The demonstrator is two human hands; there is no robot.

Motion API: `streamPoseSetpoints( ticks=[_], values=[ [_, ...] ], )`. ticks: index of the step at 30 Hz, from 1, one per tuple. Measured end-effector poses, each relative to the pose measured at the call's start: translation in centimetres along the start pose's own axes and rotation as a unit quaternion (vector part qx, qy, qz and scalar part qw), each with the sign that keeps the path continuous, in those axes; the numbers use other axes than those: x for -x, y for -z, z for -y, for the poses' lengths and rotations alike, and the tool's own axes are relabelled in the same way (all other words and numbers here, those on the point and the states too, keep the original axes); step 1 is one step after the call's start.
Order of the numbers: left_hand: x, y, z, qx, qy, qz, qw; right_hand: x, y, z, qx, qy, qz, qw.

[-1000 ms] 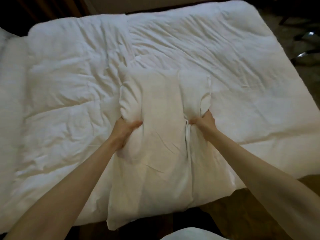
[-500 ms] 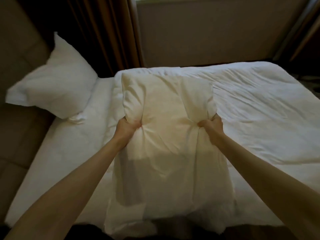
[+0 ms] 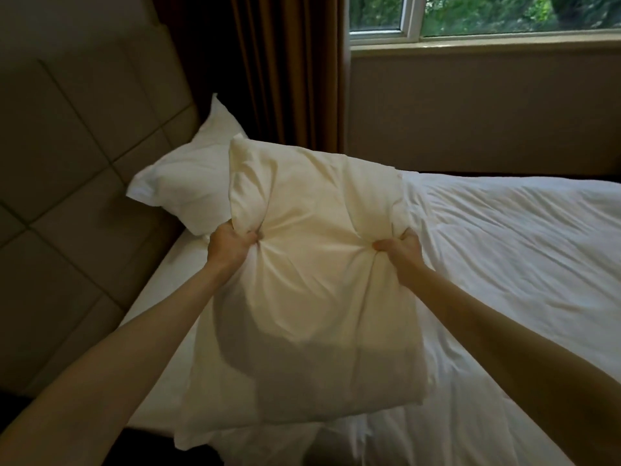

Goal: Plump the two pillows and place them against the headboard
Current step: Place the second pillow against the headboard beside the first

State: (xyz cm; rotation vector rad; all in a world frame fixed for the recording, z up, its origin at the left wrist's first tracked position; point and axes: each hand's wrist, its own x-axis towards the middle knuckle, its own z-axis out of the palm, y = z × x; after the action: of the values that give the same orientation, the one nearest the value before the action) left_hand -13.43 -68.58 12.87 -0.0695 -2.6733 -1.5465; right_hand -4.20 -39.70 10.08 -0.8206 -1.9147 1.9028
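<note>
Above the bed, held pillow: a cream pillow (image 3: pixel 319 264) hangs upright in both hands, off the bedding, its top corner tipped toward the headboard, its lower edge sagging in shadow just over the near edge of the bed.
Left hand: the left hand (image 3: pixel 230 245) is clenched on the pillow's left side about a third of the way down, fingers curled tight into a bunch of fabric so that creases run out from the fist.
Right hand: the right hand (image 3: pixel 400 250) is closed the same way on the right side at about the same height, thumb pressed into the front of the case.
Arms: both bare forearms reach forward and slightly inward from the lower corners.
Second pillow: a white pillow (image 3: pixel 188 183) stands propped on its edge against the headboard, partly hidden behind the held one, one corner pointing up.
Headboard: a padded beige headboard (image 3: pixel 77 156) with square stitched panels, at left.
Bedding: a rumpled white duvet (image 3: pixel 504 247) covers the bed at right; a smoother sheet shows at left by the headboard.
Beyond: a brown curtain (image 3: pixel 289 72) hangs behind the pillows, and a window (image 3: pixel 470 15) with green foliage outside sits over a plain wall.
</note>
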Motion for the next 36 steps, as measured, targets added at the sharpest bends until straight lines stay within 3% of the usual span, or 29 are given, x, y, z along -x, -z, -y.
streamPoseSetpoints(
  ticks=[10,20,28,34,36],
  values=[
    [-2.6,7.2,4.5,-0.021,0.037,-0.017,0.999,-1.3,-9.2,-0.4,0.05,-0.023,0.074,0.996],
    [-11.0,19.5,12.4,-0.064,0.011,0.006,0.998,0.9,-26.1,-3.4,0.077,-0.103,0.096,0.987],
    [-19.3,32.0,15.7,-0.219,-0.018,0.011,0.975,2.2,-41.3,-4.7,0.089,-0.117,0.133,0.98],
    [-25.2,38.1,17.1,-0.292,-0.005,0.031,0.956,2.2,-48.1,-6.3,0.125,-0.155,0.198,0.96],
    [-25.9,38.1,19.4,-0.358,0.029,0.064,0.931,2.1,-48.9,-6.8,0.151,-0.156,0.199,0.956]
  ],
)
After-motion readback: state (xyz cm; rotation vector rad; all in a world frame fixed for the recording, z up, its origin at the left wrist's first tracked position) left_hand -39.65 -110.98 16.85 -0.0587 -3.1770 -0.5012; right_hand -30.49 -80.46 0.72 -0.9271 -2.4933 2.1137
